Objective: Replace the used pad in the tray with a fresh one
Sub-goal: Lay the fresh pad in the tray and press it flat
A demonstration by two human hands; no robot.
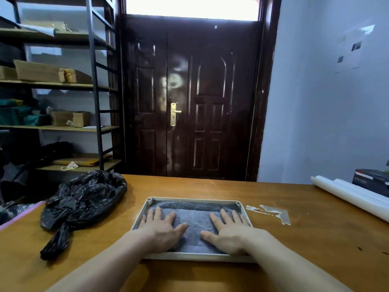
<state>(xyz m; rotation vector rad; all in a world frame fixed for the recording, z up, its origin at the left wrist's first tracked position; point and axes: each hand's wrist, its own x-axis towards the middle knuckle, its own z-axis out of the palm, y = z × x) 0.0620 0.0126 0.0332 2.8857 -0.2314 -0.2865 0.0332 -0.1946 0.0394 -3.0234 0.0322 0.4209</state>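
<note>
A pale rectangular tray (194, 200) lies on the wooden table in front of me. A grey fluffy pad (194, 216) fills its inside. My left hand (163, 227) rests flat on the left half of the pad, palm down, fingers spread. My right hand (228, 229) lies flat on the right half in the same way. Neither hand grips anything. The near part of the pad is partly hidden under my hands and wrists.
A crumpled black plastic bag (82, 204) lies to the left of the tray. White rolled sheets (353, 196) and a dark box (371, 182) sit at the far right. Torn tape patches (273, 212) mark the table. Shelves stand left; a dark door is ahead.
</note>
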